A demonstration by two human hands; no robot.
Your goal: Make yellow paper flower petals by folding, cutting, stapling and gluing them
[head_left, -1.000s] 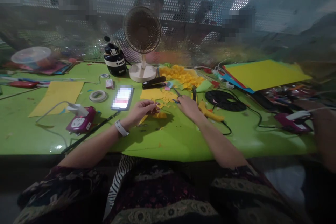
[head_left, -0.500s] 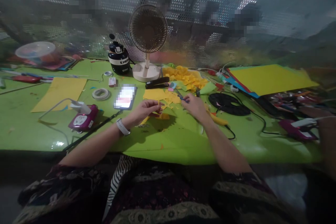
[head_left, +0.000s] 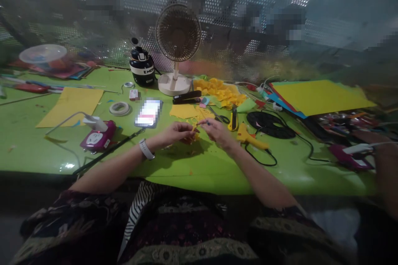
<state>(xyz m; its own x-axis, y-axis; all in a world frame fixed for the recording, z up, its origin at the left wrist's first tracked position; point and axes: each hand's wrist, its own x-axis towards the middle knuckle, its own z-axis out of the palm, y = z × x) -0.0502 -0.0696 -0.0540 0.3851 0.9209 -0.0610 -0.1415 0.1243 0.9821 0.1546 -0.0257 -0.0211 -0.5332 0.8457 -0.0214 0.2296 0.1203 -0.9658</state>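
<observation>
Close together over the near middle of the green table, both hands meet at a small piece of yellow paper [head_left: 194, 127]. My left hand [head_left: 178, 133], with a white band on the wrist, is closed and pinches the paper between thumb and fingers. From the right, the fingertips of my right hand [head_left: 217, 133] are pinched together at the paper's upper edge. Fingers partly cover the piece, so its full shape is hidden. Just beyond my right hand lie scissors [head_left: 221, 117] and a yellow box cutter [head_left: 233, 121]. Yellow paper sheet [head_left: 183, 111] and scraps lie behind the hands.
A yellow glue gun [head_left: 252, 137] with a black cord lies to the right. Left stand a phone [head_left: 148, 112], tape roll [head_left: 120, 108] and purple power adapter [head_left: 101, 136]. Behind are a stapler [head_left: 186, 97], fan [head_left: 178, 35] and crumpled yellow paper [head_left: 222, 92]. Another person's arm [head_left: 387, 161] is far right.
My right hand has left the scissors, which now lie on the table, and moved left to the yellow paper. My left hand has shifted slightly right, still pinching it.
</observation>
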